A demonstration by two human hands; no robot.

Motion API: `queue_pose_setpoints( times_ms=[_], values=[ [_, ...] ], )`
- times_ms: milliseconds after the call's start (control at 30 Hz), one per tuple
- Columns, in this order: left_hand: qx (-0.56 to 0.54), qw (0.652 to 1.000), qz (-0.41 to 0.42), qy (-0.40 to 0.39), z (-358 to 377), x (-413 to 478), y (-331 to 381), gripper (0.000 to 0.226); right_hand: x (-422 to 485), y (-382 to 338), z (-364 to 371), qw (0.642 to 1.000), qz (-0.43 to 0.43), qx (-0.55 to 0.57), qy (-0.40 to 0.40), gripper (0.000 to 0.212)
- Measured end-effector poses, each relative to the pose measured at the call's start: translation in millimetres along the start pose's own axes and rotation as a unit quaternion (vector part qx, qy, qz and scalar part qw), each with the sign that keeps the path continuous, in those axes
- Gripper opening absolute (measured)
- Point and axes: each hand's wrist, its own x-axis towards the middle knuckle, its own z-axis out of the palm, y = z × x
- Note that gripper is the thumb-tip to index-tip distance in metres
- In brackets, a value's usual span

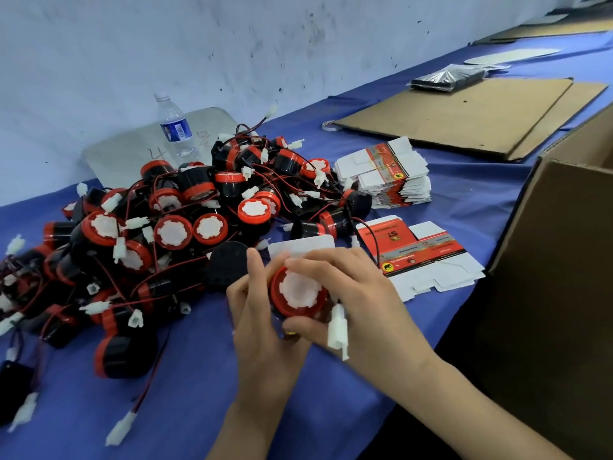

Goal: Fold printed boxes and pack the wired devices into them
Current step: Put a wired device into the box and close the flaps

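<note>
i am holding one wired device (300,292) in both hands just above the blue table cover (185,376), its red rim and white toothed centre facing up at me. my left hand (262,313) is curling round the device's left side, thumb raised beside the rim. my right hand (361,300) is gripping from the other side, fingers reaching over the top edge and thumb pressing in from below, so both hands are clamped on the same device. its white connector (338,327) is hanging down against my right palm.

a white card flap (302,247) is showing just behind my fingertips. i cannot tell whether it belongs to a box i am holding.

a flat printed box (421,257) is lying unfolded on the cover just past my right hand, red and grey side up. further back, a stack of flat printed boxes (384,174) is sitting near the wall side – touching the edge of the pile of wired devices (166,227), which is sprawling to my left in a tangle of red and black wires.

a water bottle (174,127) is standing upright behind the pile. cardboard sheets (464,117) are lying flat beyond the stack, and a big brown carton (547,260) is standing at my right.
</note>
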Motion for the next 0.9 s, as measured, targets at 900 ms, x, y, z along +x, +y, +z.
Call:
queue_pose_setpoints(
  times_ms=[900],
  values=[
    [-0.074,0.962,-0.167,-0.201,10.3,-4.7,-31.3,0.124,13.6,23.5,13.7,0.970,-0.029,-0.163,-0.179,0.019]
  ],
)
